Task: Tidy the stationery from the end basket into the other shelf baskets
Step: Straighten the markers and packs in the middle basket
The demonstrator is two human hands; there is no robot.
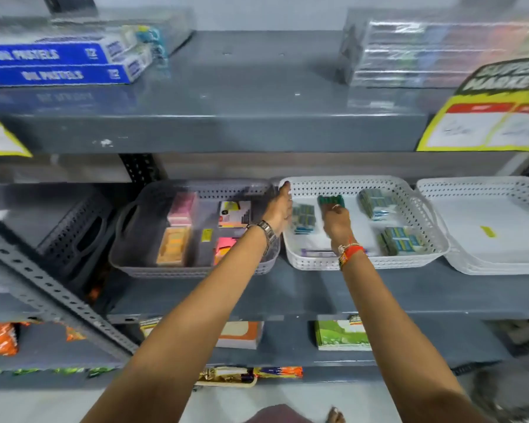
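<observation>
On the middle shelf stand three baskets side by side. The grey basket [126, 261] on the left holds pink and orange sticky-note pads and small boxes. The white middle basket [409, 186] holds several green-blue packs. The white basket [501, 190] on the right holds one small yellow item [488, 231]. My left hand [280, 206] rests, fingers out, on the rim between the grey and the middle basket. My right hand [336, 219] reaches into the middle basket and grips a dark green pack [329, 199] near its back wall.
The grey metal shelf above carries blue oil pastel boxes [58, 64] at left and clear plastic cases [434, 53] at right. Yellow price signs [489, 117] hang from its edge. A slanted perforated brace [52, 288] crosses the left. Notebooks lie on the lower shelf.
</observation>
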